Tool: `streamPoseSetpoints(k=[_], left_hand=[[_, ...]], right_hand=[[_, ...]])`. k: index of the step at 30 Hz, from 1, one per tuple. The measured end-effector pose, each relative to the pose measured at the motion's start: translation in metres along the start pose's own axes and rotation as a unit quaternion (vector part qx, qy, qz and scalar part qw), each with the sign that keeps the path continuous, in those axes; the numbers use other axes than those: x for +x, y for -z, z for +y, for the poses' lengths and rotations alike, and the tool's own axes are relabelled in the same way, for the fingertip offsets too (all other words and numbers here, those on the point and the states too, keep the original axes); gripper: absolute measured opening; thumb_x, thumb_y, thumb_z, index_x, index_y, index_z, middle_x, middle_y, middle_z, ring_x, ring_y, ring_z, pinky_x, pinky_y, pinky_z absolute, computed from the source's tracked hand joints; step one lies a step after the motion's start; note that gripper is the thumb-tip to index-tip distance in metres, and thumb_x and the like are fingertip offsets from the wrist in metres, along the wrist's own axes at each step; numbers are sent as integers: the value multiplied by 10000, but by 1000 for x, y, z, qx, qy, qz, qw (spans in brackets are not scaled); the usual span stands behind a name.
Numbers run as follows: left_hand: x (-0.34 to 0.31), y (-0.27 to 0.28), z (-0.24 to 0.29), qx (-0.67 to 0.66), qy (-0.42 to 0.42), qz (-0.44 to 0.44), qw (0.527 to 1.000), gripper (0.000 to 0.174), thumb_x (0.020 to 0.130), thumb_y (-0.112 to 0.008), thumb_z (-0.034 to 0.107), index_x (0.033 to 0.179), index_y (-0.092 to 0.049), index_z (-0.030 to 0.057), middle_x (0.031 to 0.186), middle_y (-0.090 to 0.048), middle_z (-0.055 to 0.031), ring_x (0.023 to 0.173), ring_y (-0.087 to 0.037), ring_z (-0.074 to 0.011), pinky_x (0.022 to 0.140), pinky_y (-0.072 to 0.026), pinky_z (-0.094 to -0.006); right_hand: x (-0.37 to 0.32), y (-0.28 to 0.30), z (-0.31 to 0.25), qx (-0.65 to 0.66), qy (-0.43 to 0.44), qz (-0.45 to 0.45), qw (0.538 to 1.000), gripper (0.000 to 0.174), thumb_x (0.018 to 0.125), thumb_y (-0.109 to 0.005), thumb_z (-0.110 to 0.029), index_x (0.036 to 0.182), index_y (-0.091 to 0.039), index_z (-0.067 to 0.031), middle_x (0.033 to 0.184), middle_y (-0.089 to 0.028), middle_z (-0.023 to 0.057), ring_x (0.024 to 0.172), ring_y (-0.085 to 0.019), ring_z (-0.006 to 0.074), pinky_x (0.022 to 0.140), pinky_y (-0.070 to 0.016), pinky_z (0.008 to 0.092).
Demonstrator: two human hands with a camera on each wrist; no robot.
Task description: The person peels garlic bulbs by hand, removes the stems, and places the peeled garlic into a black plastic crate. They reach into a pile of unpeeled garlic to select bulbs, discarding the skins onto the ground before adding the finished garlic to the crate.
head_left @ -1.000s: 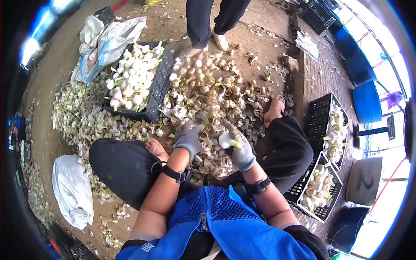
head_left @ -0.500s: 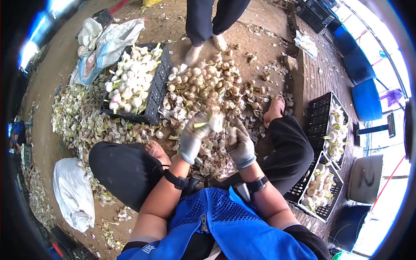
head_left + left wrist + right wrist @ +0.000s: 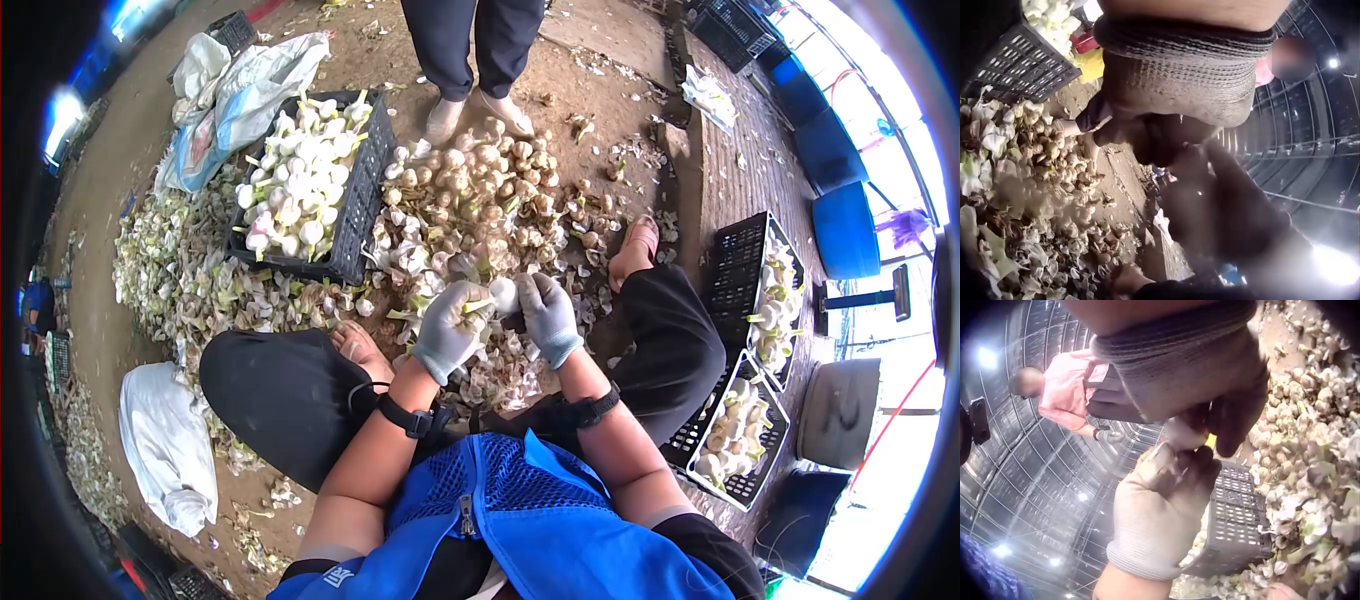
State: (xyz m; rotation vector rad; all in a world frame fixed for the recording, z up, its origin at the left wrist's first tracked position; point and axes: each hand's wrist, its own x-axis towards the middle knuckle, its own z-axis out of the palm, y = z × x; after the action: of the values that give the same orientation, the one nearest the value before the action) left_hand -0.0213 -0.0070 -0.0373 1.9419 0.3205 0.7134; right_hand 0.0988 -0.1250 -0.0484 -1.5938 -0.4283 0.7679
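Observation:
Both hands wear pale grey gloves and meet over the heap in the head view. The left hand (image 3: 450, 328) curls its fingers round the green stem of a white garlic bulb (image 3: 504, 296). Against the bulb's other side are the fingers of the right hand (image 3: 549, 318), bent and touching it. In the right wrist view the left glove (image 3: 1154, 515) grips the bulb from below, and the right glove (image 3: 1200, 381) lies over it. The left wrist view shows the gloves dark and blurred. Unpeeled garlic bulbs (image 3: 490, 170) lie piled on the ground beyond the hands.
A black crate (image 3: 372, 185) full of white bulbs stands left of the pile, amid loose skins (image 3: 190, 270). Two more crates (image 3: 735, 262) (image 3: 775, 455) hold bulbs at the right. A person's dark-trousered legs (image 3: 475, 50) stand behind the pile. A white sack (image 3: 168, 445) lies at the left.
The bulb passed from the right hand to the left, then both hands came together round it. The standing person's legs and feet shifted slightly left, and both feet now stand at the pile.

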Motion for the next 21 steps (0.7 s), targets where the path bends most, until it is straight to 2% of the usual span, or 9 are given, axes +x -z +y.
streamPoseSetpoints(k=[4, 5, 7, 9, 12, 15, 17, 18, 21], left_hand=[[0, 0, -9, -388, 238, 40, 890, 103, 867, -584, 31, 962, -567, 65, 924, -623, -62, 782, -609, -177, 681, -518, -292], [6, 4, 3, -531, 325, 48, 781, 134, 871, -575, 34, 999, -562, 73, 953, -623, -76, 797, -611, -191, 689, -539, -328], [1, 1, -12, -590, 304, 73, 744, 187, 865, -570, 38, 1048, -548, 70, 984, -617, -101, 822, -616, -220, 670, -569, -408], [-1, 4, -22, -647, 286, 77, 702, 216, 852, -584, 50, 1063, -545, 68, 997, -615, -109, 846, -622, -232, 654, -571, -396], [1, 8, -40, -594, 319, 94, 733, 161, 837, -585, 85, 986, -584, 23, 907, -639, -109, 785, -642, -216, 629, -565, -352], [2, 0, -38, -395, 349, 41, 849, 141, 830, -580, 96, 943, -605, 17, 838, -647, -99, 667, -637, -165, 570, -554, -313], [-24, -27, -67, -150, 286, -1, 946, 144, 838, -567, 84, 979, -585, 61, 833, -638, -100, 657, -627, -140, 554, -546, -295], [-24, -28, -57, 52, 178, -75, 980, 192, 839, -566, 79, 1030, -553, 88, 831, -625, -94, 713, -623, -139, 594, -541, -308], [-16, -28, -41, 162, 264, -271, 911, 373, 814, -582, 200, 1174, -522, 119, 948, -646, -176, 874, -630, -339, 788, -490, -393]], right_hand=[[-16, 2, -24, 266, -69, -75, 959, 264, 949, -518, -313, 959, -573, -54, 685, -585, 13, 520, -514, 89, 458, -417, 218], [-18, 3, -23, 438, -107, -98, 887, 241, 946, -519, -309, 951, -571, -74, 668, -570, 0, 461, -467, 90, 431, -392, 205], [-20, 4, -21, 631, -127, -153, 750, 204, 935, -531, -304, 927, -561, -102, 646, -545, -21, 387, -389, 93, 395, -357, 185], [-12, 23, 1, 170, -91, -250, 949, 309, 887, -582, -224, 1137, -476, -77, 864, -614, 83, 668, -560, 184, 597, -451, 290], [-12, 26, 17, -392, 30, -257, 883, 625, 850, -626, -170, 1384, -326, -42, 1074, -635, 200, 967, -644, 287, 829, -500, 404], [-9, 11, 25, -55, -27, -202, 977, 929, 865, -656, -288, 1481, 16, -107, 1419, -371, 193, 1255, -435, 268, 999, -389, 396], [-10, -10, 14, 273, -81, -122, 951, 639, 888, -637, -262, 1403, -318, -60, 1203, -523, 100, 1057, -525, 160, 892, -449, 292], [0, -13, 40, 237, -137, -72, 959, 463, 887, -638, -239, 1264, -435, -64, 1059, -556, 64, 928, -548, 136, 793, -469, 274], [28, -16, 90, 248, -323, 71, 910, 141, 856, -670, -191, 934, -603, -94, 821, -618, 36, 624, -578, 131, 521, -468, 247]])
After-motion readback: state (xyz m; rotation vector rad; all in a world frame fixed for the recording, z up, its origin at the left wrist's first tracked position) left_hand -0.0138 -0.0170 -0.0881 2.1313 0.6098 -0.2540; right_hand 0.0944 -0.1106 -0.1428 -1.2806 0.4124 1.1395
